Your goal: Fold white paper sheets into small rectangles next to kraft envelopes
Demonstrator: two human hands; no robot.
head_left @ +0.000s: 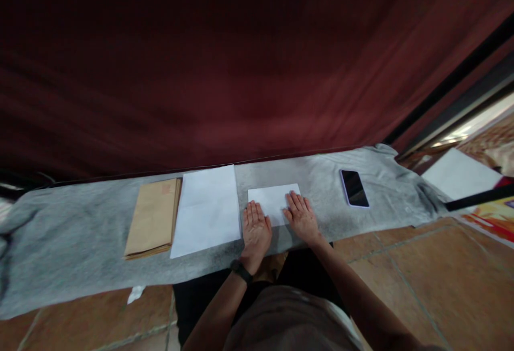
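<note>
A small white sheet of paper (273, 197), perhaps folded, lies in front of me on a grey cloth. My left hand (256, 229) rests flat over its left end, fingers stretched out and pointing away from me. Over the right end lies my right hand (302, 217), also flat with the fingers a little apart. Both hands cover part of the near edge. Just left of my left hand is a larger white sheet or stack of paper (208, 209). Beyond that sits a stack of brown envelopes (152, 214), one with a faint red mark in its upper corner.
A phone (355, 188) in a light purple case lies to the right. The grey cloth (76, 228) covers a long narrow surface against a dark red curtain (241, 73). A white scrap (136, 294) is on the tiled floor (401, 271). Posters stand at far right.
</note>
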